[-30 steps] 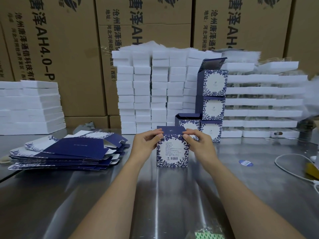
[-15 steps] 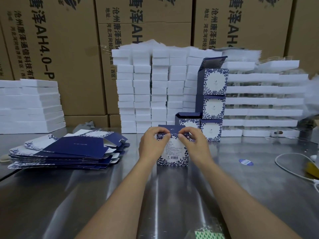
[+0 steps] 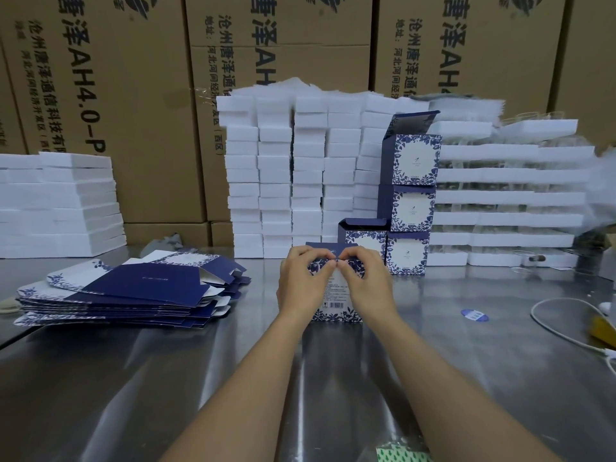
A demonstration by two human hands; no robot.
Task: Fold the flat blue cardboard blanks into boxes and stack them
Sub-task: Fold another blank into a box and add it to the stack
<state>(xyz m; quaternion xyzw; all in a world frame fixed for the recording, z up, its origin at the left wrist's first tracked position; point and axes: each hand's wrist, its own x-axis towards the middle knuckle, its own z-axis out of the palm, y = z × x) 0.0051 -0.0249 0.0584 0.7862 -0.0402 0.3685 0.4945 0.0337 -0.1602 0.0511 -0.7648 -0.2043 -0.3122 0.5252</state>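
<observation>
Left hand (image 3: 301, 281) and right hand (image 3: 368, 281) curled over the top of the blue box (image 3: 337, 296), fingers pinching its lid flap at the front edge. Box standing upright on the shiny table (image 3: 466, 355), just in front of the stack of finished boxes (image 3: 413, 201). Flat blanks (image 3: 126, 291) piled off to the left. Risk of bending the flap or squashing the thin wall by pushing too hard. Risk of tipping the box, or leaving the lid crooked, by pressing on one side only.

Five boxes (image 3: 413, 165), one pile of blanks (image 3: 140, 285)
</observation>
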